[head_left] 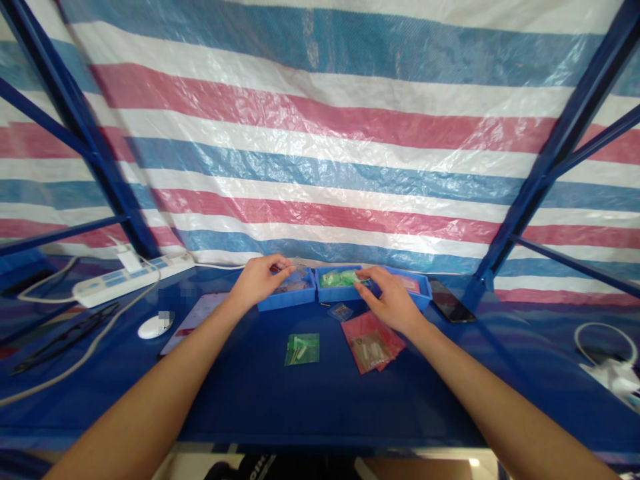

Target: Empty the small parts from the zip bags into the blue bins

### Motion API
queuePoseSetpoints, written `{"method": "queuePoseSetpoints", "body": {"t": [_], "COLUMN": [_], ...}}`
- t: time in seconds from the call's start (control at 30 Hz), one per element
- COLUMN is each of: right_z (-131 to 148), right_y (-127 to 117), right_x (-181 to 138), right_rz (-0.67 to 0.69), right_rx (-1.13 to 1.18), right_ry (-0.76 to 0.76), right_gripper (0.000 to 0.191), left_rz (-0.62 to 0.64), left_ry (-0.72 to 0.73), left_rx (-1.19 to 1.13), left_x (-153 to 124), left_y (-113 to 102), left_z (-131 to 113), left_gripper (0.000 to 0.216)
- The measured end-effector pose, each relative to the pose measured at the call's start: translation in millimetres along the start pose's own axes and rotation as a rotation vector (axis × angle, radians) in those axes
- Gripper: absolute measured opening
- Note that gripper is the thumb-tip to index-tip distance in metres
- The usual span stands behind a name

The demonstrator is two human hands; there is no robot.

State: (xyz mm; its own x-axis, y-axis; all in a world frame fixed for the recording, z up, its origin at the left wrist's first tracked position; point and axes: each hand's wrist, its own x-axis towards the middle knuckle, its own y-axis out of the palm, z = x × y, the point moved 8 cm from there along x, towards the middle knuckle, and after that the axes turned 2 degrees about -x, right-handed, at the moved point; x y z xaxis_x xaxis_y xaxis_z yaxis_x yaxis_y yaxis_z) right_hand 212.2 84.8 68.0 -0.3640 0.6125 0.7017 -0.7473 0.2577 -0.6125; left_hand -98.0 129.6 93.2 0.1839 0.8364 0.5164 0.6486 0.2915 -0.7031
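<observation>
My left hand [267,275] is over the left blue bin [287,303], thumb and forefinger closed on what looks like a small clear plastic bag [299,264]. The middle bin [340,294] holds green plastic bags [337,279]. At its right end, the curled fingers of my right hand [387,298] appear to pinch one of the green bags; the contact is partly hidden. Behind that hand, the right bin [425,287] contains pink bags [411,285]. In front of the bins lie a green bag with small parts [303,349], overlapping red bags [370,343] and a small clear bag [341,311].
A phone [451,301] lies right of the bins. On the left are a power strip [130,280], cables, a white mouse [154,326] and a flat tablet-like device [195,313]. A white charger [615,373] sits far right. A striped sheet [320,153] hangs behind the blue table [250,400].
</observation>
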Motion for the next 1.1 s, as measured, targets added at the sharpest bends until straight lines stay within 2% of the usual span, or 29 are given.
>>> {"method": "queuePoseSetpoints", "body": {"t": [0.17, 0.4, 0.57, 0.67, 0.77, 0.9, 1.03, 1.1], "right_z": [1, 3, 17, 27, 33, 30, 24, 24], "right_y": [-3, 1, 20, 32, 41, 50, 52, 51], "right_x": [1, -1, -5, -10, -14, -16, -16, -16], "right_rz": [-0.009, 0.001, 0.2, 0.312, 0.386, 0.433, 0.435, 0.434], "right_rx": [-0.004, -0.032, 0.022, 0.039, 0.051, 0.036, 0.01, 0.0], "right_ry": [0.005, -0.027, -0.082, -0.126, -0.151, -0.148, -0.129, -0.13], "right_gripper": [0.025, 0.021, 0.019, 0.021, 0.028, 0.026, 0.028, 0.029], "left_rz": [-0.012, -0.032, -0.01, -0.011, -0.006, -0.004, -0.015, 0.043], "left_ry": [0.031, 0.169, 0.197, 0.188, 0.174, 0.189, 0.306, 0.39], "left_rx": [0.015, 0.111, 0.152, 0.159, 0.191, 0.202, 0.178, 0.148], "left_x": [1, -3, -6, -6, -5, -8, -17, -26], "left_y": [-2, -9, -7, -9, -11, -11, -5, 8], "left_z": [-2, -20, -30, -27, -20, -19, -44, -64], "left_gripper": [0.031, 0.024, 0.028, 0.028, 0.026, 0.026, 0.028, 0.029]}}
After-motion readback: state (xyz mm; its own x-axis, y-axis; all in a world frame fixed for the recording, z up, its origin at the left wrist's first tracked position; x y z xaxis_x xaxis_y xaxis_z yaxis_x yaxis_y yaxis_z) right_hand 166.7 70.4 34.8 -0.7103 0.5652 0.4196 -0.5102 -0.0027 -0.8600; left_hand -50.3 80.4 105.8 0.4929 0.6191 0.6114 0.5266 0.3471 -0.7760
